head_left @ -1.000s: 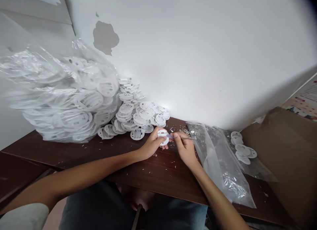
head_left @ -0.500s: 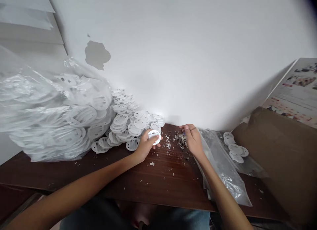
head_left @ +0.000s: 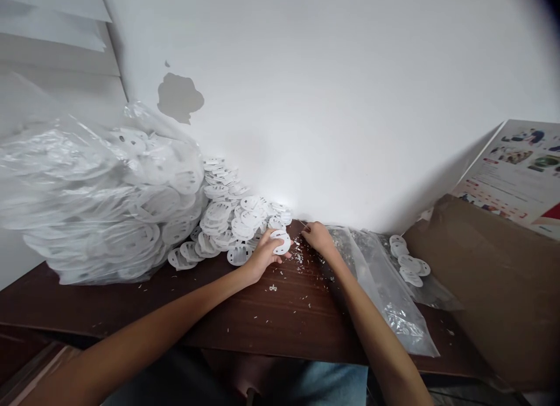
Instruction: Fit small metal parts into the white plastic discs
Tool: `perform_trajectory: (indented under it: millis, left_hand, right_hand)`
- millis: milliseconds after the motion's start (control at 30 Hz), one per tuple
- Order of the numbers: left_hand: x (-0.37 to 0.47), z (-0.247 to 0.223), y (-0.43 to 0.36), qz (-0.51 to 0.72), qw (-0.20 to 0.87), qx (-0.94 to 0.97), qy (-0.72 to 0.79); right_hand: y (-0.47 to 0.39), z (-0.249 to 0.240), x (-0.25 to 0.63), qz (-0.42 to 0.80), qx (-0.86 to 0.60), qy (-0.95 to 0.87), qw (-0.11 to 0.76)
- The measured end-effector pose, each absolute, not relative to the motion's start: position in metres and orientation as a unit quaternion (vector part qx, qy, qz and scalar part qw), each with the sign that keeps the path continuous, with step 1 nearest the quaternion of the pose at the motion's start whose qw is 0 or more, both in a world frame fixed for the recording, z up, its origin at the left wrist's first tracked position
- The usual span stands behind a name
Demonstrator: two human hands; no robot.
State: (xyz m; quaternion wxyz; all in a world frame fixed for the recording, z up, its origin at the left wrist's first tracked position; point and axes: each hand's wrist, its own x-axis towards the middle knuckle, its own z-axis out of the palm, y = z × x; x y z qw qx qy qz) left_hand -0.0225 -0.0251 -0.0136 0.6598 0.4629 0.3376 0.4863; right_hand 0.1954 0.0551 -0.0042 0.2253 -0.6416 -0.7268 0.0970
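A dark brown table (head_left: 306,336) spreads at the view's six o'clock. On it, at nine o'clock, slumps a big clear bag (head_left: 122,210) packed with white discs; brown cardboard (head_left: 481,295) stands at four o'clock. Flat clear plastic (head_left: 387,295) lies just left of the cardboard. A heap of loose discs (head_left: 215,213) sits at the big bag's three o'clock. In front of the heap, the left hand (head_left: 263,253) grips one white disc (head_left: 283,241), thumb over its face. At that disc's three o'clock, the right hand (head_left: 318,237) pinches a thin rod (head_left: 302,223), mostly hidden. Small bits (head_left: 300,259) lie scattered, thickest at the disc's four o'clock.
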Motion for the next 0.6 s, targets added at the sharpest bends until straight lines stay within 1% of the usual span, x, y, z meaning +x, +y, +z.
perform_trajectory:
  millis: [67,133,200,300,367,467,600]
  left_hand:
    - [-0.023,-0.016,-0.025,0.468,0.671,0.465,0.339]
    - [-0.024,-0.018,-0.025,0.449,0.624,0.52,0.372]
    - [-0.027,-0.019,-0.026,0.441,0.512,0.622,0.396]
    - [-0.034,-0.017,-0.027,0.435,0.317,0.762,0.361]
    - [-0.038,-0.016,-0.026,0.424,0.237,0.806,0.34]
    - [-0.041,-0.015,-0.024,0.396,0.184,0.836,0.333]
    - [-0.041,-0.016,-0.021,0.383,0.162,0.841,0.347]
  right_hand:
    - [0.052,0.0,0.196,0.105,-0.644,-0.721,0.233]
    - [0.045,0.003,0.198,0.139,-0.641,-0.705,0.269]
    - [0.035,0.005,0.198,0.207,-0.616,-0.686,0.328]
    - [0.02,0.008,0.195,0.331,-0.549,-0.652,0.404]
    - [0.012,0.009,0.191,0.41,-0.509,-0.623,0.43]
    - [0.004,0.01,0.185,0.494,-0.456,-0.585,0.453]
    - [-0.002,0.009,0.181,0.547,-0.423,-0.543,0.476]
